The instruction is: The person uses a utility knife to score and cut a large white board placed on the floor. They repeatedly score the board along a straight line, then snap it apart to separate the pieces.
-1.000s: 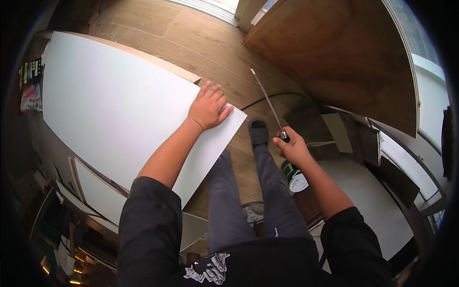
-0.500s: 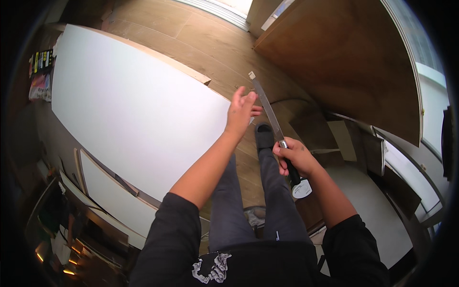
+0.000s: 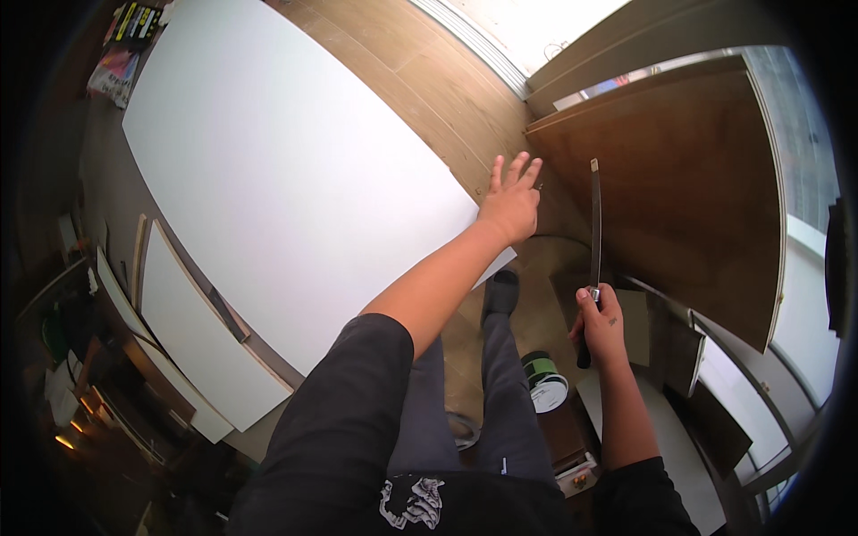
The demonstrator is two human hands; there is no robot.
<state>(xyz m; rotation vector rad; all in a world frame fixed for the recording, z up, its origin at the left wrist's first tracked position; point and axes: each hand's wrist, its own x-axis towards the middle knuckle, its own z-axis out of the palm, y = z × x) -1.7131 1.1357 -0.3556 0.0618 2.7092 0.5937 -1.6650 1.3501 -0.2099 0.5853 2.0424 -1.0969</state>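
Right now, a flat metal file (image 3: 596,223) stands out right of the frame's centre, its long blade pointing toward the top edge and ending in a pale tip. The right hand (image 3: 601,329) holds it below the blade, fingers wrapped around the black handle and the thumb lying near the shiny ferrule. The left hand (image 3: 511,201), just right of centre, has its visible fingers stretched out and spread, pinching nothing; it is over the edge of a large white panel (image 3: 286,170), near the corner, and whether it touches the panel I cannot tell.

That panel fills much of the upper left and centre. Narrower white boards (image 3: 201,313) lie at the lower left, while a printed soft package (image 3: 114,76) sits by the panel's far end, in the upper left corner. On the upper right a brown wooden panel (image 3: 670,196) leans behind the file. Wood-look flooring (image 3: 438,112) shows at the top centre; lower down are a dark slipper (image 3: 502,295) and a green tub with a white lid (image 3: 542,380).
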